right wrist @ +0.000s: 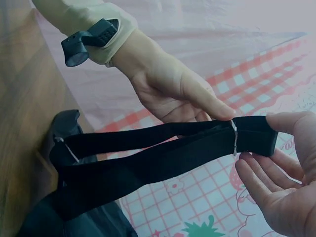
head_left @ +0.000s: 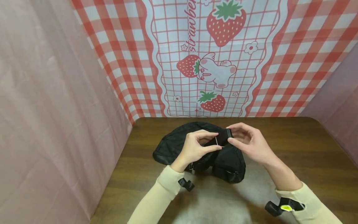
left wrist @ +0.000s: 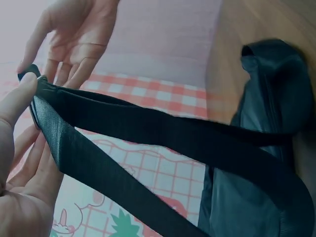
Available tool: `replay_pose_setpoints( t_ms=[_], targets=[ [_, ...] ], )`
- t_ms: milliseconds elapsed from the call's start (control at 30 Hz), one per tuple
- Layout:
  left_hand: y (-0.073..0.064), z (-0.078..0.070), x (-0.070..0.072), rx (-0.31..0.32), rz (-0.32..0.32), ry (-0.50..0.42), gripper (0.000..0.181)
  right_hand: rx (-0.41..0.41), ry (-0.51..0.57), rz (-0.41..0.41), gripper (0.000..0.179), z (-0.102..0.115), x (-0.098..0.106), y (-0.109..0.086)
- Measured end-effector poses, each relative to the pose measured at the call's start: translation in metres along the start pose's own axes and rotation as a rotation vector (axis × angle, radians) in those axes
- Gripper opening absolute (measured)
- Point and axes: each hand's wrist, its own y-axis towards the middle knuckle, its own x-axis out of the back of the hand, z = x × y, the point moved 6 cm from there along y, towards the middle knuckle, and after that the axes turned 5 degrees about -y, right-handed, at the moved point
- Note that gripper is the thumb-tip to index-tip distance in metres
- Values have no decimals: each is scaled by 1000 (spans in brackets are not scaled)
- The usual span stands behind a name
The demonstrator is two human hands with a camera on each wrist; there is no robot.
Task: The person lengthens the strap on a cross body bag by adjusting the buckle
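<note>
A black bag (head_left: pixel 172 146) lies on the table, its webbing strap (right wrist: pixel 148 173) lifted up from it. On the strap sits a thin metal slider (right wrist: pixel 235 138), and beyond it the webbing folds into a short loop (right wrist: pixel 259 134). My left hand (head_left: pixel 194 147) pinches the strap at the slider between thumb and fingers. Opposite it, my right hand (head_left: pixel 253 144) holds the loop's folded end by its edges, thumb on one side and fingers on the other. A second metal piece (right wrist: pixel 70 149) shows lower on the strap, close to the bag.
The brown wooden table (head_left: pixel 134 174) extends around the bag. Behind it hangs a red-checked strawberry cloth (head_left: pixel 126 56), with a pale pink curtain (head_left: pixel 56 109) on the left. A small black camera (head_left: pixel 186 184) is worn on the left wrist, another (head_left: pixel 275 208) on the right.
</note>
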Motion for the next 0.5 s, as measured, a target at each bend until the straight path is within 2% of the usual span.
replay_pose_setpoints(
  t_ms=[167,300,500],
  targets=[
    [-2,-2,-1,-40,34,22,43,42,11,24,35,2,-2,1],
    [-2,-6,-2,-62,38,30,44,73,2,44,37,6,-6,1],
    [-5,-8,-4,-71,0,-12,45,74,-15,21,33,7,-8,2]
  ],
)
